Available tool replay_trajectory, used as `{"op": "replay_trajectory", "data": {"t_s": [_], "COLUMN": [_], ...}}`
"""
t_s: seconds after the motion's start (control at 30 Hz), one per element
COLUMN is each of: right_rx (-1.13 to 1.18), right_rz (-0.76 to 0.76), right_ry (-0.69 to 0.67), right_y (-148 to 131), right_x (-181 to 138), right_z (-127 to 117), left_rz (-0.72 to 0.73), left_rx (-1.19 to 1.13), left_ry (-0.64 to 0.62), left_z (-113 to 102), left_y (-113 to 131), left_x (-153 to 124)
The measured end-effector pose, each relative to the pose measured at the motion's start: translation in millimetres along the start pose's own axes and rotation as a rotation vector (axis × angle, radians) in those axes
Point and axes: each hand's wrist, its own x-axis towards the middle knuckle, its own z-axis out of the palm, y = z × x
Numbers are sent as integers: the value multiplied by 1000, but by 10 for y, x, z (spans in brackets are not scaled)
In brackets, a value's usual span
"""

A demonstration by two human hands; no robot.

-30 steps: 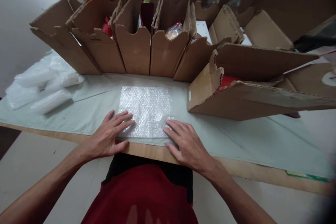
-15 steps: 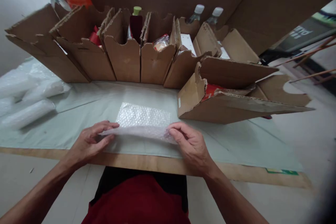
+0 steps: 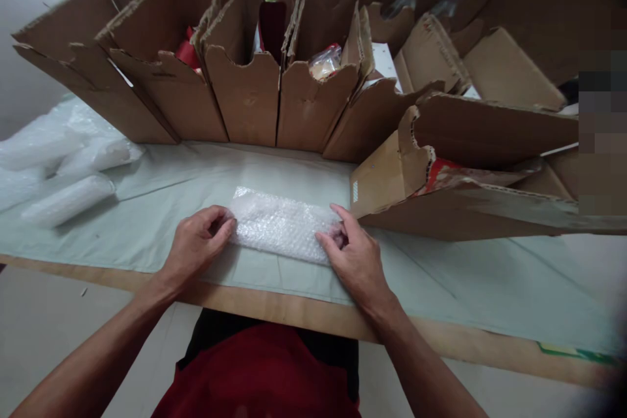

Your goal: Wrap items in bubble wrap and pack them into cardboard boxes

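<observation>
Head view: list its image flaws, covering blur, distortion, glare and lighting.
Head view: wide-angle bending fans the cardboard boxes outward and slants the table edge; a pixelated block masks the right side; the lower right corner is dark and smeared; light is soft and even, with faint glints on the bubble-wrap roll held by the left hand and right hand.

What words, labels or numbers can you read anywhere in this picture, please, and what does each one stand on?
Nothing here can be read as text.
Small white label on the end of the tipped cardboard box: too small to read.
Red printed patch inside that box: blurred, no letters legible.
Bubble wrap: no print.
</observation>
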Motion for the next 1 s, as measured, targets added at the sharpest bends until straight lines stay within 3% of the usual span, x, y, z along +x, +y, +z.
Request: {"op": "replay_trajectory", "data": {"t_s": [0.2, 0.4, 0.6, 0.73, 0.83, 1.0], "right_rx": [-358, -376, -143, 20, 88, -6], "right_rz": [-133, -121, -34, 48, 95, -64], "right_ry": [34, 1, 2, -21, -57, 3], "right_y": [88, 65, -16, -76, -102, -227], "right_x": [-49, 27, -13, -162, -215, 22], "right_z": [-11, 35, -23, -81, -84, -62], "left_rz": [75, 63, -47, -103, -145, -289], "left_rx": [227, 329, 7, -228, -337, -507], "left_ry": [86, 15, -41, -59, -142, -169], "left_z": [61, 39, -1, -95, -164, -195], "left_y": [-95, -81, 31, -11, -71, -34], "left_x": [84, 187, 118, -20, -115, -265]}}
